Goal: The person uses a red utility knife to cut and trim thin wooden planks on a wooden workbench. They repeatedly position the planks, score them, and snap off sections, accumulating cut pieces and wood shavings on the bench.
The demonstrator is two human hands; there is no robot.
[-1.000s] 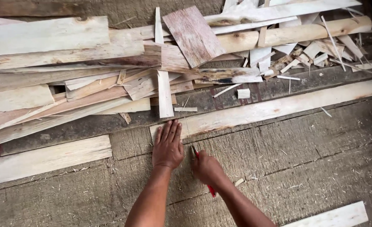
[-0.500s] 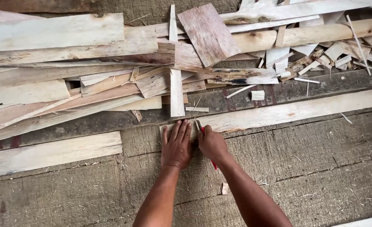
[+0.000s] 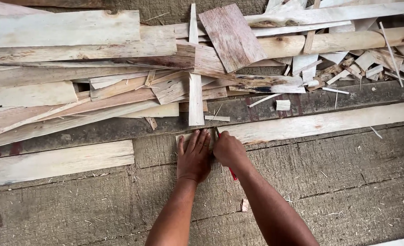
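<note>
Marking looks barely started: left hand [image 3: 194, 157] lies flat, fingers spread, on the near end of the long pale plank [image 3: 320, 124] at 6 o'clock of the scrap wood pile [image 3: 165, 86], right hand [image 3: 228, 149] curled around a red pencil [image 3: 232, 172] against it, no cut showing yet.

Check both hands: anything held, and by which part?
Right hand grips a red-handled tool by its handle; which kind of tool cannot be told. Left hand holds nothing, pressed flat on the pale plank end.
</note>
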